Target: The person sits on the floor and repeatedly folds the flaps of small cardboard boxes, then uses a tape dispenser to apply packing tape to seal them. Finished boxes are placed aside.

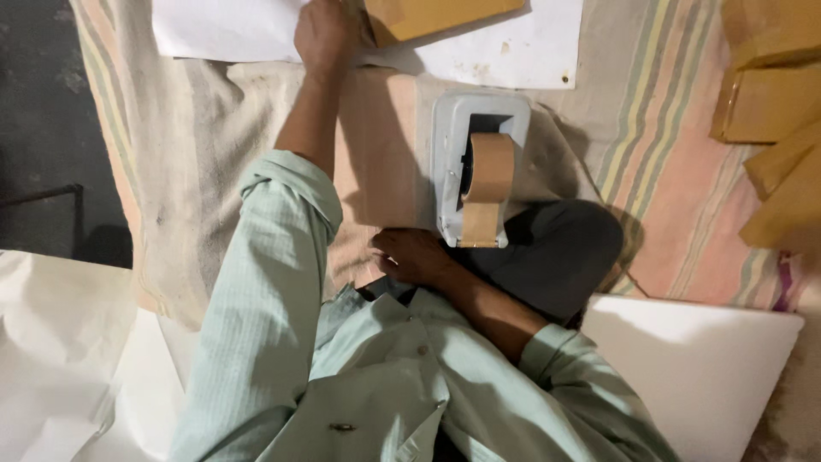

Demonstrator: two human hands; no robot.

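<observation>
left hand (323, 34) pressed flat, fingers closed, on brown package (432, 15) at top; right hand (415, 255) loosely curled beside tape dispenser (479, 167), tape end not yet pulled, no strip on package

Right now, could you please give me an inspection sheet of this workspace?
Surface: striped cloth covering the floor.
Job's things: grey tape dispenser with a brown tape roll; brown package on white sheet.
Clutter: brown boxes stacked at one side; white board; white paper.
Hands: left hand resting at the package, grip unclear; right hand beside the dispenser, holding nothing seen.
Cables: nothing seen.
Surroundings: dark floor.
</observation>
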